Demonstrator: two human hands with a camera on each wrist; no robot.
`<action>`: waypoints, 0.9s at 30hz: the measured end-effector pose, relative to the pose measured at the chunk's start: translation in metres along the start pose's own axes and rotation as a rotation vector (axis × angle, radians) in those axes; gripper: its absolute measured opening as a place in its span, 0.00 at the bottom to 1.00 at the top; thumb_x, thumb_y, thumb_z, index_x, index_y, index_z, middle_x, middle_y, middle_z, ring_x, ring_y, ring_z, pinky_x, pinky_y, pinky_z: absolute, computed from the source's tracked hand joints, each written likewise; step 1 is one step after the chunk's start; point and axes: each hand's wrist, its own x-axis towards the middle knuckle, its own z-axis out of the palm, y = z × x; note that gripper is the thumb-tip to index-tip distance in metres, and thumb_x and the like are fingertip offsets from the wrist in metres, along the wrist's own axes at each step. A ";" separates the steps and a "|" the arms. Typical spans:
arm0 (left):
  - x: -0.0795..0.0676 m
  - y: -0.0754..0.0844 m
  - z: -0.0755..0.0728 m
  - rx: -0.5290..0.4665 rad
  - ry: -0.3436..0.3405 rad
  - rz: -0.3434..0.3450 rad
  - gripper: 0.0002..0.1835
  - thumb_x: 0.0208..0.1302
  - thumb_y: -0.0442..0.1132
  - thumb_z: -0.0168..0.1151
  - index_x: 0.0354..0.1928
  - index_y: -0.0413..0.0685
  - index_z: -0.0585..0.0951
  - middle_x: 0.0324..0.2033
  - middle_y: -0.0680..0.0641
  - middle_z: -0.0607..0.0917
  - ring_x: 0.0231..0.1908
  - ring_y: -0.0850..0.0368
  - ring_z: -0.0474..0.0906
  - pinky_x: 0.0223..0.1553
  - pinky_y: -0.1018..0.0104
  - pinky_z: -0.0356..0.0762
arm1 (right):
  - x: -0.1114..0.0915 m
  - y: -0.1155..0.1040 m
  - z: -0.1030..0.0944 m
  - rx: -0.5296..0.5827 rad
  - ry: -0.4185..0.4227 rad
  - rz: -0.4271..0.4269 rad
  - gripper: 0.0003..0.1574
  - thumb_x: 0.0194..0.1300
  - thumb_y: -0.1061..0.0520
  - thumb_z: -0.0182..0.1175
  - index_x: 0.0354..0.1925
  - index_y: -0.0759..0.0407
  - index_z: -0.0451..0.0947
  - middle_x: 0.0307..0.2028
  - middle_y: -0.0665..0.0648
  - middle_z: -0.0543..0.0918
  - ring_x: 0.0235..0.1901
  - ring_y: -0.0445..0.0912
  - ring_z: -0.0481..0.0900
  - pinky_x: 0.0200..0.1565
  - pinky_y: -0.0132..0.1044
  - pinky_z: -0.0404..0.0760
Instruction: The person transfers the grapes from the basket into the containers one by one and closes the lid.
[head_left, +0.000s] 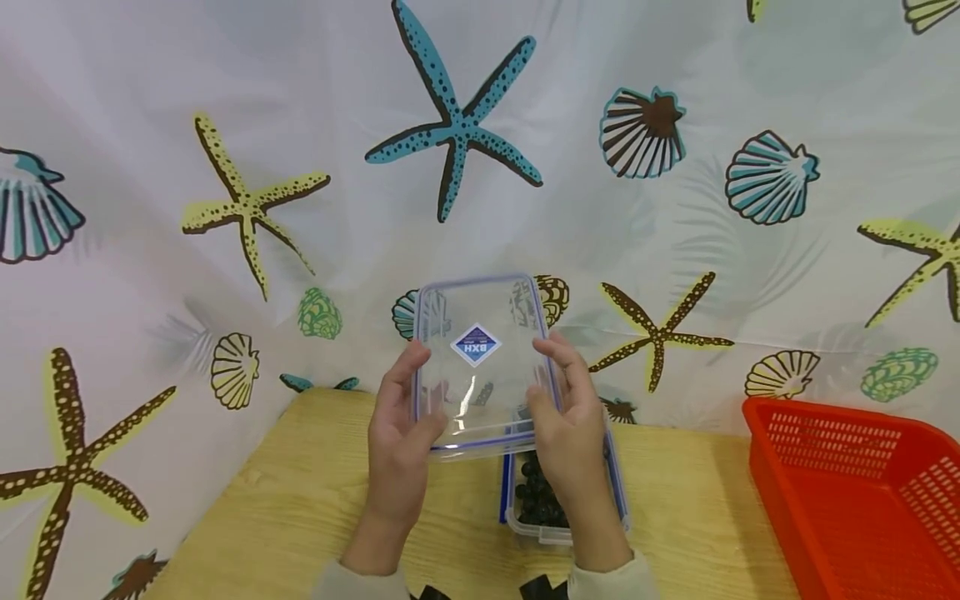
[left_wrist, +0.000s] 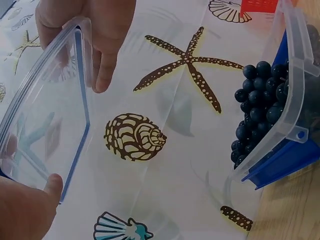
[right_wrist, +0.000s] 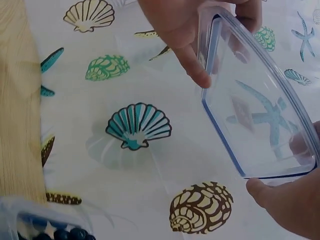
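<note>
Both hands hold up a clear plastic lid (head_left: 495, 383) with a blue sealing edge and a blue diamond label, tilted toward the head camera. At its left side, the left hand (head_left: 397, 446) grips the edge, thumb on the near face. The right hand (head_left: 566, 425) grips the opposite side the same way. Lower and partly behind the right forearm, a clear container (head_left: 527, 528) with blue parts stands on the table. Dark round fruits, like blueberries (left_wrist: 260, 100), fill it. The right wrist view catches only a corner of the container (right_wrist: 12, 205).
A red perforated plastic basket (head_left: 787, 492) stands at the right of the wood-grain table (head_left: 285, 517). Behind the table hangs a white cloth (head_left: 330, 108) printed with starfish and shells. Small black objects (head_left: 542, 588) show at the bottom edge, near the sleeves.
</note>
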 end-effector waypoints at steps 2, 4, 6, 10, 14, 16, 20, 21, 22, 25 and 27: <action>-0.002 -0.003 0.003 0.040 -0.006 -0.037 0.37 0.60 0.17 0.42 0.74 0.42 0.60 0.78 0.51 0.50 0.76 0.53 0.48 0.68 0.62 0.61 | -0.003 0.003 -0.006 -0.071 -0.042 0.013 0.30 0.72 0.71 0.47 0.69 0.59 0.69 0.77 0.56 0.54 0.76 0.49 0.51 0.69 0.45 0.62; -0.004 -0.006 0.006 0.072 -0.015 -0.069 0.39 0.59 0.16 0.41 0.74 0.40 0.59 0.78 0.50 0.50 0.76 0.55 0.45 0.69 0.64 0.59 | -0.006 0.006 -0.013 -0.154 -0.079 0.022 0.31 0.73 0.70 0.46 0.71 0.57 0.67 0.78 0.56 0.51 0.76 0.50 0.48 0.70 0.49 0.58; -0.006 -0.010 0.008 0.095 -0.029 -0.087 0.39 0.57 0.16 0.40 0.74 0.40 0.59 0.79 0.49 0.48 0.76 0.56 0.44 0.69 0.65 0.58 | -0.010 0.011 -0.021 -0.220 -0.109 0.040 0.32 0.75 0.69 0.45 0.73 0.55 0.66 0.79 0.58 0.49 0.77 0.52 0.45 0.71 0.54 0.54; -0.009 -0.021 0.014 0.148 -0.060 -0.113 0.41 0.54 0.16 0.40 0.73 0.42 0.62 0.78 0.48 0.51 0.77 0.56 0.44 0.70 0.64 0.54 | -0.020 0.019 -0.036 -0.334 -0.134 0.112 0.31 0.77 0.66 0.43 0.74 0.53 0.65 0.79 0.58 0.45 0.77 0.56 0.41 0.70 0.64 0.47; -0.014 -0.038 0.022 0.188 -0.130 -0.141 0.42 0.52 0.17 0.42 0.73 0.43 0.63 0.78 0.46 0.51 0.77 0.52 0.42 0.73 0.58 0.46 | -0.032 0.029 -0.054 -0.387 -0.101 0.181 0.29 0.77 0.67 0.41 0.71 0.55 0.69 0.79 0.58 0.45 0.77 0.58 0.41 0.68 0.65 0.54; -0.018 -0.048 0.026 0.175 -0.194 -0.177 0.41 0.53 0.18 0.45 0.74 0.43 0.62 0.79 0.46 0.48 0.77 0.51 0.39 0.72 0.55 0.46 | -0.037 0.034 -0.064 -0.405 -0.066 0.204 0.29 0.76 0.68 0.41 0.69 0.56 0.71 0.79 0.59 0.47 0.77 0.59 0.44 0.64 0.61 0.61; -0.026 -0.069 0.031 0.149 -0.334 -0.279 0.39 0.62 0.24 0.52 0.76 0.42 0.57 0.79 0.42 0.39 0.77 0.45 0.31 0.72 0.48 0.45 | -0.045 0.043 -0.086 -0.451 -0.015 0.272 0.29 0.73 0.68 0.41 0.67 0.58 0.73 0.78 0.62 0.52 0.76 0.61 0.48 0.64 0.61 0.61; -0.028 -0.074 0.032 0.147 -0.360 -0.306 0.39 0.64 0.27 0.54 0.77 0.42 0.56 0.79 0.41 0.38 0.77 0.44 0.30 0.71 0.45 0.46 | -0.046 0.045 -0.090 -0.466 -0.013 0.292 0.29 0.73 0.68 0.41 0.66 0.59 0.73 0.77 0.63 0.53 0.75 0.61 0.49 0.66 0.62 0.60; -0.029 -0.078 0.031 0.150 -0.382 -0.329 0.39 0.65 0.29 0.55 0.77 0.43 0.56 0.79 0.40 0.37 0.77 0.42 0.29 0.71 0.43 0.44 | -0.047 0.047 -0.094 -0.474 -0.014 0.313 0.29 0.72 0.68 0.41 0.66 0.59 0.73 0.77 0.64 0.53 0.75 0.62 0.50 0.67 0.63 0.58; -0.034 -0.088 0.028 0.203 -0.420 -0.362 0.39 0.67 0.33 0.57 0.78 0.43 0.55 0.79 0.38 0.38 0.76 0.39 0.29 0.70 0.34 0.39 | -0.048 0.054 -0.100 -0.512 -0.037 0.359 0.29 0.70 0.68 0.42 0.66 0.61 0.73 0.76 0.67 0.54 0.74 0.64 0.52 0.68 0.64 0.55; -0.036 -0.092 0.026 0.236 -0.426 -0.370 0.39 0.68 0.34 0.57 0.78 0.45 0.55 0.79 0.39 0.39 0.76 0.39 0.30 0.69 0.31 0.36 | -0.048 0.059 -0.102 -0.531 -0.053 0.380 0.29 0.70 0.68 0.43 0.65 0.62 0.73 0.76 0.69 0.55 0.73 0.65 0.53 0.68 0.64 0.54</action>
